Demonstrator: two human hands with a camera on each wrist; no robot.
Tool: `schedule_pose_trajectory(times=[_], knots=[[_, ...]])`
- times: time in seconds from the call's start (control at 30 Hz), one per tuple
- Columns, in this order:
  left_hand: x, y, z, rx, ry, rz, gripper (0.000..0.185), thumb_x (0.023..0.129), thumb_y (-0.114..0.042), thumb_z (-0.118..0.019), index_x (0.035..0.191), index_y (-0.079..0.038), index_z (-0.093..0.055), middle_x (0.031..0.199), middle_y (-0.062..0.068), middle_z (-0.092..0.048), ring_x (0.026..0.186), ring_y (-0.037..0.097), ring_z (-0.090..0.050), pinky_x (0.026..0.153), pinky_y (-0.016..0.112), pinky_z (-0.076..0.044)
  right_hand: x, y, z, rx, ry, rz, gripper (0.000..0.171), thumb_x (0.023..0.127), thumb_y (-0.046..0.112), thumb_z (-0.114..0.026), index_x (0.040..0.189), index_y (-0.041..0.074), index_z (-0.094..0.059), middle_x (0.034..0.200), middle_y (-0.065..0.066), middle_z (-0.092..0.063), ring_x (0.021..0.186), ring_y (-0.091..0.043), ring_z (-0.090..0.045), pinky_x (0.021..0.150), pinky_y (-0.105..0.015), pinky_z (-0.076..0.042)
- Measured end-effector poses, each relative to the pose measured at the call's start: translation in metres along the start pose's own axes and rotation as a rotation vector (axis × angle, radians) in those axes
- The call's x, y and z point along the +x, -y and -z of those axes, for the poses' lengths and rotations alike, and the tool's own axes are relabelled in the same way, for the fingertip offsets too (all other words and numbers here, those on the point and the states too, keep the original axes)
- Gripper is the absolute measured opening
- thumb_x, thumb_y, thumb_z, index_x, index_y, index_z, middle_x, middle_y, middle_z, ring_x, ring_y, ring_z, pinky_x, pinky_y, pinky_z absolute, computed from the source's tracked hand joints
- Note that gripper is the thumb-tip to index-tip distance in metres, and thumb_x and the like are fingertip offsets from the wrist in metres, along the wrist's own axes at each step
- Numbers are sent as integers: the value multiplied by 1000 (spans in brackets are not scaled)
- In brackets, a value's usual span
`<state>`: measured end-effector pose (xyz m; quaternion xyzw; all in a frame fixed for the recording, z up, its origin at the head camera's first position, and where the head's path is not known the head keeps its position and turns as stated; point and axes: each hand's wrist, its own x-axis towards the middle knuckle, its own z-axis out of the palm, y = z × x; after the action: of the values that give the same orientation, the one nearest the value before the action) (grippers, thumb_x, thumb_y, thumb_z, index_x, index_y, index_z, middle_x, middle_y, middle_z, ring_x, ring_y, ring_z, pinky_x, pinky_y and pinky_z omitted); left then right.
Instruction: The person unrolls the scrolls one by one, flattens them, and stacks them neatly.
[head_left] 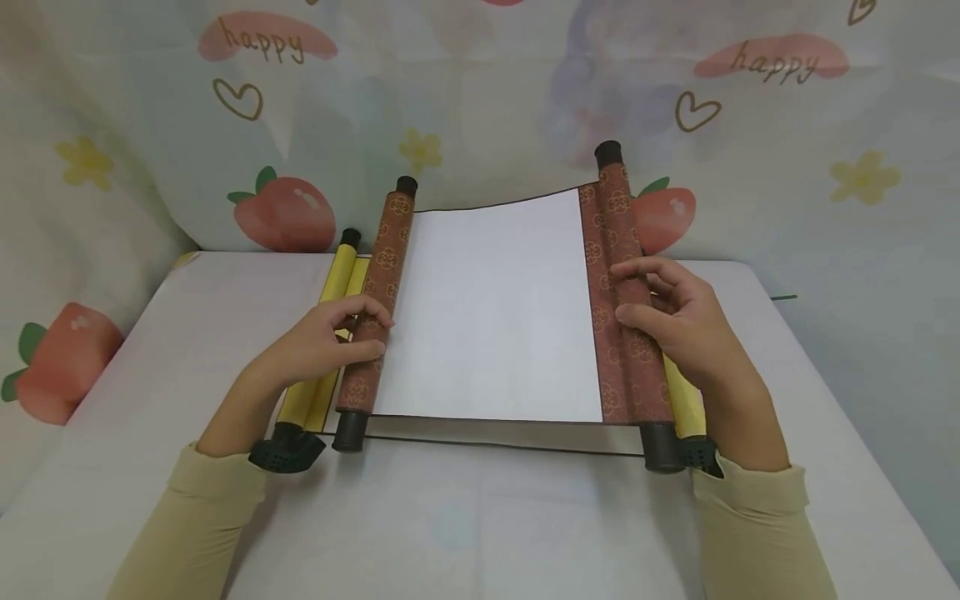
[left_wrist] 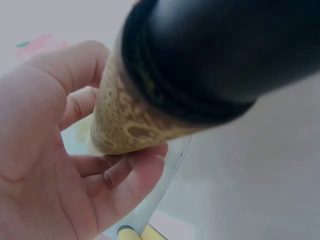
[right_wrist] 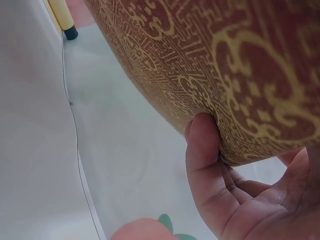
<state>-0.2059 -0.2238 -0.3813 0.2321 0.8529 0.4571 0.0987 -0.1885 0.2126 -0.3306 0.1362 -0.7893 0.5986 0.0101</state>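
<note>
A brown patterned scroll lies half unrolled on the table, with a blank white sheet [head_left: 495, 317] between its two rollers. My left hand [head_left: 360, 332] grips the left roller [head_left: 384, 267] between thumb and fingers, near its lower end. My right hand [head_left: 637, 293] curls over the right roller [head_left: 617, 221] at mid-length, thumb beneath. In the left wrist view the left hand [left_wrist: 45, 165] cups the roller [left_wrist: 130, 120] just behind its black end cap [left_wrist: 225, 55]. In the right wrist view the right hand [right_wrist: 235, 200] presses its thumb under the roller [right_wrist: 225, 65].
A yellow scroll lies under the brown one, its rollers showing at the left [head_left: 337, 275] and right [head_left: 682, 400]. The white table [head_left: 480, 517] has edges at left and right. A printed cloth backdrop [head_left: 480, 100] hangs right behind it.
</note>
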Motion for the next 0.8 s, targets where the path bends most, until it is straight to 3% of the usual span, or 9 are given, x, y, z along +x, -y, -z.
schedule_pose_trajectory(times=[0.27,0.5,0.8], knots=[[0,1,-1,43,-31,-12,16,94,-12,-62,109,-14,-66,112,2,-62,94,24,-52,76,41,-45,0,2,1,-28,-14,-14,39,91,-4,-61,129,8,-60,131,-8,-46,83,-11,-61,65,-21,-54],[2,5,0,26,-34,-3,17,91,-24,-74,101,-17,-62,100,2,-59,87,24,-49,70,38,-42,-1,3,1,-63,-11,-29,40,92,-3,-61,130,9,-59,133,-8,-45,83,-10,-60,66,-21,-53],[1,5,2,-7,-32,19,21,93,-20,-71,111,-15,-62,110,5,-59,90,27,-54,71,38,-49,-2,4,4,-102,-29,-55,40,93,0,-61,131,13,-59,141,-8,-40,94,-10,-61,70,-21,-54]])
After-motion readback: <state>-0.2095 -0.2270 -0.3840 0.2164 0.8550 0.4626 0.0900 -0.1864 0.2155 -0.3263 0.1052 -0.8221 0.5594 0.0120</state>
